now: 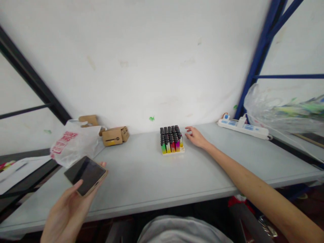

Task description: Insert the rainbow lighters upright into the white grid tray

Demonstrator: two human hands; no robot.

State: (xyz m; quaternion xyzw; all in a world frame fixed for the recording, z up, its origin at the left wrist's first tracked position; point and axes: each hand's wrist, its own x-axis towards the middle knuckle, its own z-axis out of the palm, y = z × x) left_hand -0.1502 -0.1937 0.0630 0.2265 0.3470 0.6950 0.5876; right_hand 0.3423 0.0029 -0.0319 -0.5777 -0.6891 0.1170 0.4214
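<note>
Left hand [67,211] w/ phone [85,174]; bag [73,143] writing red, unreadable.

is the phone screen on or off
Off, as far as shows: the phone in the left hand has a dark, blank screen, with only a faint sheen on the glass.

A small brown cardboard box [115,136] sat by the white wall, beside a crumpled white plastic bag with red print [72,144]. A white power strip [243,127] lay on the grey table [152,175].
</note>
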